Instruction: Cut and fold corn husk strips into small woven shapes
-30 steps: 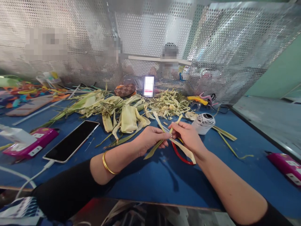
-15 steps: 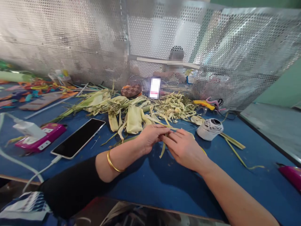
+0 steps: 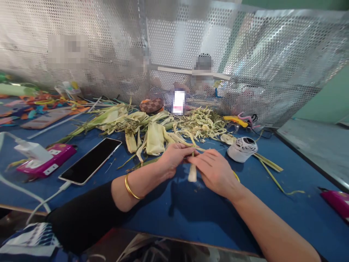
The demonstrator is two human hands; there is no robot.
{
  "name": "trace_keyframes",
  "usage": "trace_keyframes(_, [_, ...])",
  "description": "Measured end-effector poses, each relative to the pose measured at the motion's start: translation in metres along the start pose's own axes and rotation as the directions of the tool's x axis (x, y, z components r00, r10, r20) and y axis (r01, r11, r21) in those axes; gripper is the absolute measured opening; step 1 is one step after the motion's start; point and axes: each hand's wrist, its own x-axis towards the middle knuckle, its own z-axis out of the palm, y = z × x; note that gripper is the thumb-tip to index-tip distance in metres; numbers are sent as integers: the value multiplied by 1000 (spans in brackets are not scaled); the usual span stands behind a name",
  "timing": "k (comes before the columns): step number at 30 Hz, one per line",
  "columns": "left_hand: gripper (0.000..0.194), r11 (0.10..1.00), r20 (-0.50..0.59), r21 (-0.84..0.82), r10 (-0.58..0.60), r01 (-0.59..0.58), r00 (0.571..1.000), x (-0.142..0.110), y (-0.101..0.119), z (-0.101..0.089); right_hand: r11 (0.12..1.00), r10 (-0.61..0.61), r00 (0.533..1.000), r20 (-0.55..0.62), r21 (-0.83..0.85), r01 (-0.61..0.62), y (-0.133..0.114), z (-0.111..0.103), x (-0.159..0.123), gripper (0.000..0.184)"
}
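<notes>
Fingertips together over the blue table [image 3: 196,225], my left hand [image 3: 175,157] and my right hand [image 3: 215,170] both pinch a pale corn husk strip [image 3: 192,171]. Its wider, whitish end hangs down between the hands, while a thinner part rises above the fingers. Part of the strip is hidden by my fingers. Just beyond my left hand lies a broad folded corn husk [image 3: 155,139]. To the right of my right hand stands a spool of white thread [image 3: 242,149]. Several narrow green-yellow strips [image 3: 268,162] lie beside the spool.
Husks [image 3: 117,118] and a pile of shredded husk [image 3: 204,123] lie at the back. On the left are a charging phone [image 3: 91,161], a pink power strip [image 3: 47,160] and a white cable. Yellow-handled scissors [image 3: 236,120] lie near the perforated screen [image 3: 180,36]. A person sits behind it.
The husk strip has turned between my fingers: a wider pale end now hangs where a thin greenish end hung before. My hands have stayed nearly in place.
</notes>
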Motion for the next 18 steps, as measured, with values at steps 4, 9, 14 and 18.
trace_keyframes(4, [17,1000,-36,-5,2,-2,999,-1,4,-2,928,357,922,-148,-52,-368,11,-1,-4,28])
trace_keyframes(9, [20,995,-41,90,46,-42,998,1,-3,0,915,402,911,89,3,-403,11,2,-3,33])
trace_keyframes(14, [21,984,-56,143,113,-104,992,4,-8,2,914,338,928,159,181,-364,-1,1,1,35])
trace_keyframes(18, [18,992,-46,125,34,-28,998,3,0,-1,528,579,739,345,531,-662,3,1,2,47])
